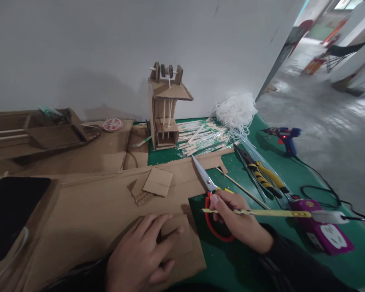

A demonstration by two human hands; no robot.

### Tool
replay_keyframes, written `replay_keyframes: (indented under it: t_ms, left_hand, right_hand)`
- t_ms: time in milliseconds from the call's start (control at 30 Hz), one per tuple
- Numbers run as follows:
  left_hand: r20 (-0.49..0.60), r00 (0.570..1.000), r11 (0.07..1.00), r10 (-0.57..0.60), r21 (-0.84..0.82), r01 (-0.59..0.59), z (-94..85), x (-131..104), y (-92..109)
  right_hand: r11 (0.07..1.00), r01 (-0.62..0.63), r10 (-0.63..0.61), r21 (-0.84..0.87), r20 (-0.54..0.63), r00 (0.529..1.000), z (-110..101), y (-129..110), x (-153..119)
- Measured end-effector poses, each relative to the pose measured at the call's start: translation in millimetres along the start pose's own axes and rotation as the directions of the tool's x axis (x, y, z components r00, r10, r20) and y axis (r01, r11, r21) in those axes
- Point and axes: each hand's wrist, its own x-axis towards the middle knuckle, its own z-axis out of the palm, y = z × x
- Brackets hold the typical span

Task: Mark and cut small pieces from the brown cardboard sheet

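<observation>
My left hand (142,251) lies with its fingers apart on a small cardboard piece (182,235), which rests on a large cardboard sheet (94,202). My right hand (234,215) is closed in a pinch near the red handle of the scissors (204,172), and a yellow patterned strip (270,213) passes through its fingers toward the right. The scissors' blades point up and left over the cardboard. Two small cut pieces, one a square (158,181), sit ahead of my left hand.
A cardboard model (166,105) stands by the wall, beside wrapped sticks (203,136) and white string (235,111). Pliers (263,176), a glue gun (284,138) and a purple power strip (331,235) lie right. A black phone-like slab (15,211) is at left.
</observation>
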Motion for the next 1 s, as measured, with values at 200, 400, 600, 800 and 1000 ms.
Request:
replay_keyframes:
  t_ms: [200,400,600,800,1000]
  left_hand:
    - [-0.099,0.995,0.999,0.032,-0.01,-0.033,10.1,-1,-4]
    - [-0.253,0.966,0.999,0.054,0.012,-0.053,13.8,-2,-12]
    - [-0.356,0.933,0.998,0.054,0.057,-0.036,2.5,1,-10]
    - [-0.369,0.927,0.996,0.062,0.089,-0.031,4.6,0,-9]
    - [-0.395,0.917,0.996,0.06,0.085,-0.028,6.5,0,-7]
  right_hand:
    - [1.0,-0.009,0.009,0.0,-0.007,1.0,1,0,0]
    - [0.995,0.072,-0.072,0.062,-0.004,0.997,0,0,-1]
    - [0.981,0.192,-0.184,-0.02,0.199,0.963,5,-25,-9]
    - [0.995,-0.02,-0.022,0.103,0.393,0.919,24,-38,-22]
    - [0.993,-0.009,-0.036,0.119,0.376,0.926,26,-40,-22]
